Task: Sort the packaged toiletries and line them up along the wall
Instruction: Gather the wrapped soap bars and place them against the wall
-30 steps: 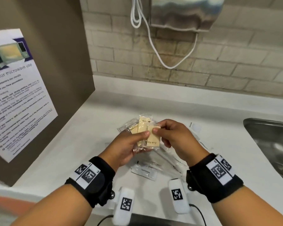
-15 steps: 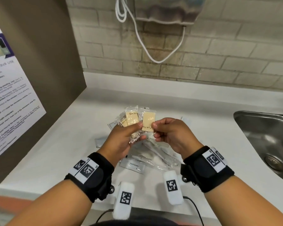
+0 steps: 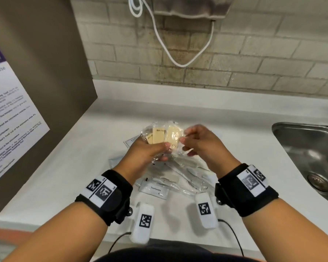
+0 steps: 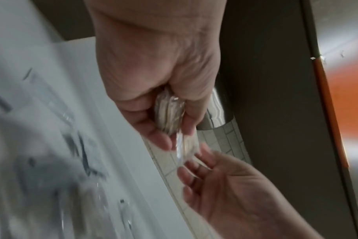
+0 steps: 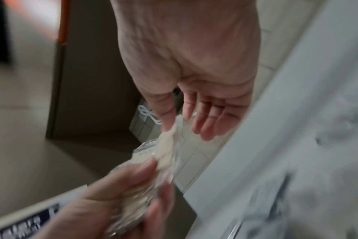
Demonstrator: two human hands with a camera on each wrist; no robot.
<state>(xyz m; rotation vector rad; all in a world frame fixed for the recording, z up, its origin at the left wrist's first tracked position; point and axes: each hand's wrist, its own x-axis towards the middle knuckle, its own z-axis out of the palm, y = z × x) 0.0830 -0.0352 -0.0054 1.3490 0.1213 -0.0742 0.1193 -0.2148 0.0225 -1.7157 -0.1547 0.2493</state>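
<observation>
My left hand [image 3: 164, 149] grips a fan of several cream soap bars in clear wrappers [image 3: 171, 136] above the white counter [image 3: 80, 167], with its thumb across their lower part. My right hand [image 3: 185, 141], blurred, pinches the wrapper edge of the rightmost bar. The right wrist view has that wrapper [image 5: 170, 143] running up between the thumb and forefinger of my right hand [image 5: 176, 122], while my left hand [image 5: 123, 194] holds its other end. From the left wrist, the bunched packets [image 4: 170, 113] sit inside my left hand [image 4: 174, 134], and the right hand [image 4: 215, 177] is just beyond.
Under my hands lies a pile of clear packets: a comb [image 3: 186, 163], toothbrushes [image 3: 178, 179], a toothpaste sachet [image 3: 155, 190] and flat sachets [image 3: 116, 160]. A steel sink [image 3: 311, 157] is at right, a brown panel with a notice [image 3: 45, 91] at left, the brick wall [image 3: 235, 72] behind.
The rightmost soap bar has gone from my right hand's pinch to under my left thumb, joining the fan. My right fingers have slid to its wrapper edge. The view has tilted down.
</observation>
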